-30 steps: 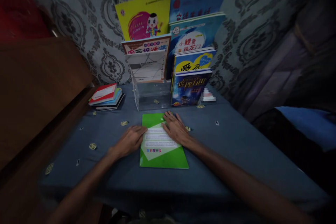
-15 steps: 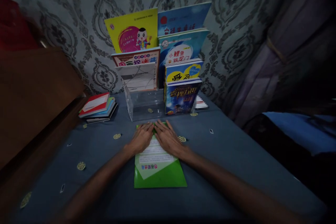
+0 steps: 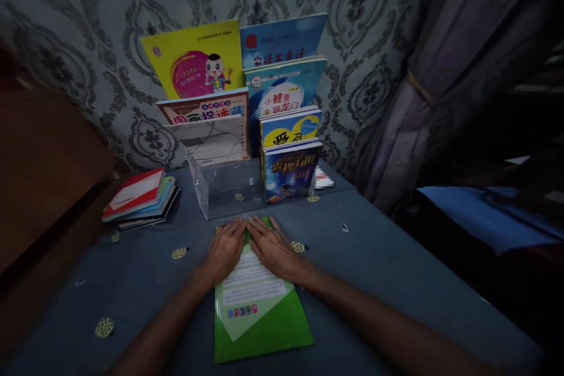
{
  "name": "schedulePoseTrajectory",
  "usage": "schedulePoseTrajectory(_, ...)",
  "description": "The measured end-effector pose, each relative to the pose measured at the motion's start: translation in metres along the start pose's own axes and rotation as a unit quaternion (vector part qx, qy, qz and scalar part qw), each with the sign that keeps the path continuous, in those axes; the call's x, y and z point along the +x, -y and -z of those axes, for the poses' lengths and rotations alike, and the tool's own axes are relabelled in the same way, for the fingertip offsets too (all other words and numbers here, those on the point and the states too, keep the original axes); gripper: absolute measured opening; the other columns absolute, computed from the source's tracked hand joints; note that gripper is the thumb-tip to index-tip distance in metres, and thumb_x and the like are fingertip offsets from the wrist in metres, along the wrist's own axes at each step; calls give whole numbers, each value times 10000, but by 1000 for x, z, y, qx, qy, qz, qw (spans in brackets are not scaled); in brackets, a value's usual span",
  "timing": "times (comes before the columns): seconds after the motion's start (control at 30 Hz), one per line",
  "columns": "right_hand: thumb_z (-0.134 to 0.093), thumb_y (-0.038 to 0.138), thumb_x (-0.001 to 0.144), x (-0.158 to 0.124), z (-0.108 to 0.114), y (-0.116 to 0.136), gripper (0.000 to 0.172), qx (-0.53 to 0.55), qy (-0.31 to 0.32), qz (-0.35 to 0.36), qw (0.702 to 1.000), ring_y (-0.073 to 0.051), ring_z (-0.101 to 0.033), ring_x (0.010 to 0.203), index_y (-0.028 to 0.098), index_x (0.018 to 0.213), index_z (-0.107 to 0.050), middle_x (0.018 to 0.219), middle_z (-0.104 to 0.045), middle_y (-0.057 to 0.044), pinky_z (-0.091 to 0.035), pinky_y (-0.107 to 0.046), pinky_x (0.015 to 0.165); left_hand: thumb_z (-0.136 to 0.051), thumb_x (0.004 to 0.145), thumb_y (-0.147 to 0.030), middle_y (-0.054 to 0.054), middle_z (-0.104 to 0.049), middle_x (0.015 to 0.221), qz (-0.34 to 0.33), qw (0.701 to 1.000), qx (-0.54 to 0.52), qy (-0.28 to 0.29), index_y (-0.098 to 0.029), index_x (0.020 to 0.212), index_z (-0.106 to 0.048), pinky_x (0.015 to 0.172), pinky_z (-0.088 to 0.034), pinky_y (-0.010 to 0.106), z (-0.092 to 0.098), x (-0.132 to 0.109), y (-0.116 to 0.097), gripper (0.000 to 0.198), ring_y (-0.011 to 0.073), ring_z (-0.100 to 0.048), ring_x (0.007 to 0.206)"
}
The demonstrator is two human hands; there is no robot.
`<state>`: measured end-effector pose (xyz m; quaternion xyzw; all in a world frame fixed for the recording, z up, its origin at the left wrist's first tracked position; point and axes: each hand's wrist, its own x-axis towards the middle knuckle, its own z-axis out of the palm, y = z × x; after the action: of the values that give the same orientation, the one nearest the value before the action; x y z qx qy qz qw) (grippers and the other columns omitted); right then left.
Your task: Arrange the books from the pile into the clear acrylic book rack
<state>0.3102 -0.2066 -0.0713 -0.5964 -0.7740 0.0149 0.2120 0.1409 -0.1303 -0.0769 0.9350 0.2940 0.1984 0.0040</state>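
A green book [image 3: 259, 329] with a pale text panel lies flat on the table, its print upside down to me. My left hand [image 3: 225, 247] rests palm down on the book's far left part, fingers stretched forward. Beside it, my right hand [image 3: 271, 244] lies flat on the far right part, its fingertips close to those of the left. Neither hand grips anything. Just beyond the fingertips stands a clear acrylic book stand [image 3: 229, 188], with a dark blue book [image 3: 291, 173] in its front right section.
More books rise in the stand's rear tiers, among them a yellow book [image 3: 189, 59] and a teal book [image 3: 286, 82]. At the left lies a stack of small books [image 3: 143, 194]. A patterned wall [image 3: 359, 3] stands behind, a curtain [image 3: 423, 88] to the right.
My view has shifted, so the stand, book and hands appear lower and further left. Both hands stay flat on the green book's far end.
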Motion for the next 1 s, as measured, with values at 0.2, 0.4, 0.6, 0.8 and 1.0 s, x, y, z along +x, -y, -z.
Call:
schedulePoseTrajectory(0.2,-363,263,1010,-1,12,5,470,15,28,-25,999,-258,-387,1439,118,1438,-490,1486,-501,-167,-207,-540,1216,-372,1013,-233,140,-634,1337,-4,1000,13,-8,-176,1319,-554,1029,-485,491,-2,-1,-1,360,278,-598,1237)
schedulePoseTrajectory(0.4,-372,278,1009,-10,23,-1,458,11,29,-68,997,-258,-398,1433,89,1391,-540,1480,-502,-181,-180,-532,1223,-385,1008,-222,139,-632,1344,4,1000,10,-3,-169,1304,-571,1037,-478,480,-1,-1,-2,354,269,-596,1240)
schedulePoseTrajectory(0.6,-373,273,1005,-17,23,-7,432,-7,-7,-64,998,-250,-450,1398,126,1352,-585,1429,-565,-167,-222,-526,1208,-424,992,-191,132,-625,1360,9,1000,20,5,-150,1314,-572,1053,-476,470,2,0,-5,357,266,-585,1263)
schedulePoseTrajectory(0.8,-406,255,992,-17,20,-8,426,1,-15,-69,997,-250,-463,1389,127,1358,-584,1431,-566,-155,-253,-532,1202,-393,990,-164,116,-598,1399,-6,1000,17,-8,-180,1361,-547,1077,-465,464,2,-3,-7,402,234,-557,1305)
schedulePoseTrajectory(1.0,-428,247,985,-21,13,-15,420,3,-45,-52,998,-260,-486,1372,182,1368,-587,1429,-568,-140,-301,-553,1182,-395,994,-168,76,-586,1420,-55,998,13,2,-229,1395,-525,1123,-431,477,-1,-2,-8,426,212,-541,1327)
